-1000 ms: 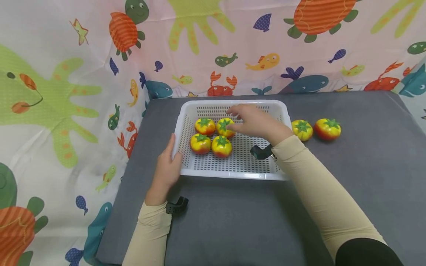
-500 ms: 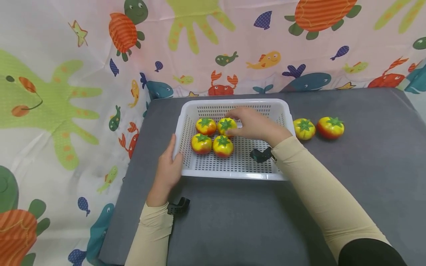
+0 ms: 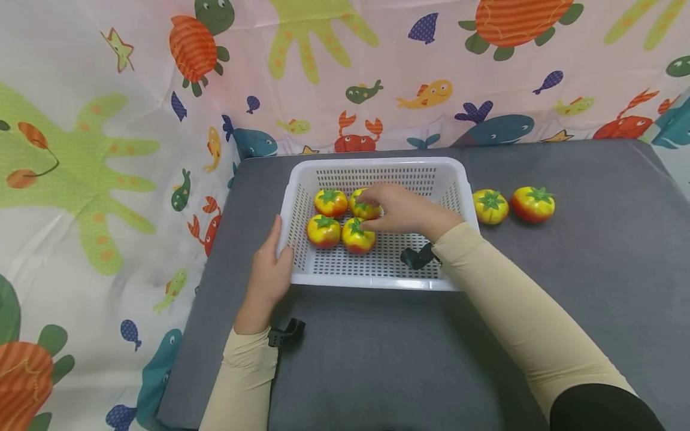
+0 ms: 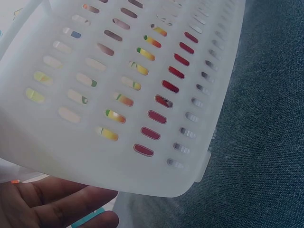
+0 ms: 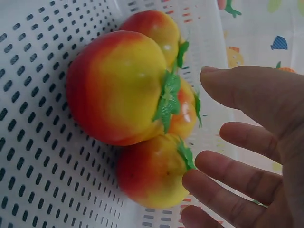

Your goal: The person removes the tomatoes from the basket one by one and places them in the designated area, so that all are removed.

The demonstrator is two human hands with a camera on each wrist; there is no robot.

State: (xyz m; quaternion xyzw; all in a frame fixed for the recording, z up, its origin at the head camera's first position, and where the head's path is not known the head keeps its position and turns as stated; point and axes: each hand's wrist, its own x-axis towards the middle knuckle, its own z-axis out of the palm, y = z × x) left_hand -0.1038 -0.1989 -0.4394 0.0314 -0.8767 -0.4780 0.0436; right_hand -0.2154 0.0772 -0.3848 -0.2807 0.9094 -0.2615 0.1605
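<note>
A white perforated basket (image 3: pixel 377 282) holds several red-and-yellow toy tomatoes with green leafy tops, grouped in its left half. My left hand (image 3: pixel 266 275) rests against the basket's left side, its fingers straight along the wall. In the left wrist view those fingers (image 4: pixel 71 204) lie by the basket's edge. Over the two right-hand tomatoes hovers my right hand (image 3: pixel 401 209), fingers spread and loosely bent. The right wrist view shows a gap between that hand (image 5: pixel 251 156) and the nearest toy tomato (image 5: pixel 118 90). Part of the back right tomato (image 3: pixel 363 206) is hidden behind the fingers.
Two more toy tomatoes, a yellower one (image 3: pixel 490 208) and a redder one (image 3: pixel 532 205), sit on the grey table (image 3: pixel 372 359) right of the basket. A curtain (image 3: pixel 318 60) printed with sea animals hangs behind and to the left.
My right hand has shifted slightly nearer, from the back right tomato toward the front right one. The left hand, basket and tomatoes stay in place; the head view shifts a little.
</note>
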